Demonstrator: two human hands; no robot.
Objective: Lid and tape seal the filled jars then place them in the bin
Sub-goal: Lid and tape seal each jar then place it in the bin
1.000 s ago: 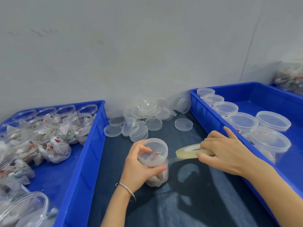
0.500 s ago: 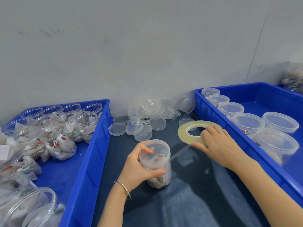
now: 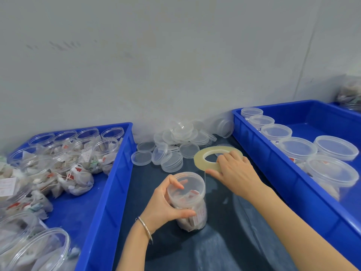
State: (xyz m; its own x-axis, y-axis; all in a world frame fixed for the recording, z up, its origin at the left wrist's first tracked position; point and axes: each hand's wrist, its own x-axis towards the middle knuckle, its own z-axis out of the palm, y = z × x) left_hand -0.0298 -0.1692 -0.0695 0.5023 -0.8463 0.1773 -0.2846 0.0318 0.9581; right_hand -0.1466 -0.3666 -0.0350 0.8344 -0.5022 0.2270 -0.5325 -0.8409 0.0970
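Observation:
A clear plastic jar [image 3: 188, 200] filled with tea-bag packets stands on the dark mat, its translucent lid on top. My left hand [image 3: 166, 204] grips the jar around the lid rim and side. My right hand [image 3: 233, 173] holds a flat yellowish tape roll [image 3: 204, 157] just behind and right of the jar, fingers through its hole. A thin strip of tape runs from the roll down to the lid's right edge. The blue bin [image 3: 283, 169] on the right holds several lidded jars [image 3: 330, 173].
A heap of loose clear lids [image 3: 175, 141] lies against the grey wall behind the jar. The left blue bin [image 3: 115, 173] holds several open filled jars and loose packets. More bagged packets [image 3: 349, 94] sit at the far right.
My right hand lifted the tape roll from edge-on to flat and carried it back behind the jar, with the tape strip following around the lid. The left hand kept its grip on the jar.

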